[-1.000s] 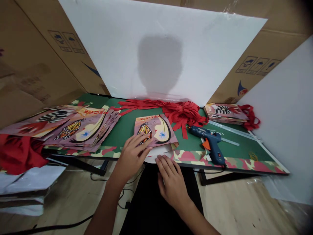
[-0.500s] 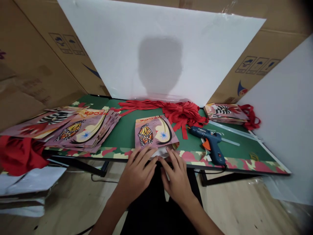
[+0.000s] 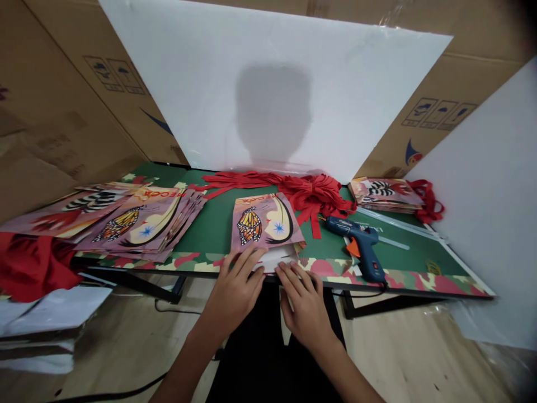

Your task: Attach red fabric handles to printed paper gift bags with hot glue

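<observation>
A printed paper bag (image 3: 268, 221) with a butterfly and half a face on it lies on the green table, its mouth toward me. The mouth gapes and shows white inside paper. My left hand (image 3: 239, 282) has its fingers over the bag's near left edge, closed on the paper. At the near right edge, the bent fingers of my right hand (image 3: 302, 291) grip the lower layer of the mouth; the right thumb is below the table edge. A blue glue gun (image 3: 361, 240) with an orange trigger lies to the right of the bag.
Stacks of similar printed bags lie at left (image 3: 142, 224) and far right (image 3: 386, 195). Bundled red ribbons (image 3: 314, 193) lie behind the bag, and more red ribbon (image 3: 37, 263) hangs at left. Clear glue sticks (image 3: 403, 223) rest beyond the gun. A white board (image 3: 201, 84) stands behind.
The bag's mouth has opened wider, showing more white inside. My right hand has moved slightly down toward me with the lower layer; my left hand has barely moved.
</observation>
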The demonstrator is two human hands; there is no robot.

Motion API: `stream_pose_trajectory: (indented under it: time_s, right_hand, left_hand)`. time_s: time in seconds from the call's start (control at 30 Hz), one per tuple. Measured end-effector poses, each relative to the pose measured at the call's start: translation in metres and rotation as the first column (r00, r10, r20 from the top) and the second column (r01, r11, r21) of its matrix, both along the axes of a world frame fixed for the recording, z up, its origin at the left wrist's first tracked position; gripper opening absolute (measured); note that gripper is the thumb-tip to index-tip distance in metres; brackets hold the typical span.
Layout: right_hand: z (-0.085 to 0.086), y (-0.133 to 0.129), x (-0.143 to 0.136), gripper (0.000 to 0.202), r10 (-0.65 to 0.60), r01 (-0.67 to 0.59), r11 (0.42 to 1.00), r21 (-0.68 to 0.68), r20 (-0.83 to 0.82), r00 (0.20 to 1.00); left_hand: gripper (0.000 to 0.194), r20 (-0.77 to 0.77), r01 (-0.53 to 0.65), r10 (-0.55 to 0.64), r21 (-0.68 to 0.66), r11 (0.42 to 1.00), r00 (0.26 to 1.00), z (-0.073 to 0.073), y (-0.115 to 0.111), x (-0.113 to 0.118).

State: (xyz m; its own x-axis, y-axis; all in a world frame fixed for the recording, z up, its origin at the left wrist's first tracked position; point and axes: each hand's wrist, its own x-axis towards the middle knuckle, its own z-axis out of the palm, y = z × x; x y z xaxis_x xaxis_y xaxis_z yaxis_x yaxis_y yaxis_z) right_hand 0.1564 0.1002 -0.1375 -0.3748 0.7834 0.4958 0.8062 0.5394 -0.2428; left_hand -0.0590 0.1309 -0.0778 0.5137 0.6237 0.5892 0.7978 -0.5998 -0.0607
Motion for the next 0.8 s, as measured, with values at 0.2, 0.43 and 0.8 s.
stream_pose_trajectory:
  time_s: [0.2,0.43,0.8]
  right_hand:
    - [-0.003,0.001,0.0,0.065,0.018,-0.018,1.0,-0.019,-0.019,1.0]
    - [0.018,0.01,0.001,0.056,0.029,-0.03,0.999,-0.037,-0.032,0.999]
    - [0.039,0.019,0.001,0.055,0.015,-0.013,1.0,0.014,-0.088,0.996]
  left_hand:
    - [0.021,0.023,0.027,-0.027,0.011,1.0,0.999,0.0,0.0,0.0]
    - [0.026,0.065,0.056,-0.059,0.057,0.997,0.996,0.01,0.017,-0.005]
    - [0.032,0.267,0.02,-0.061,0.154,0.988,0.962,0.032,0.059,-0.007]
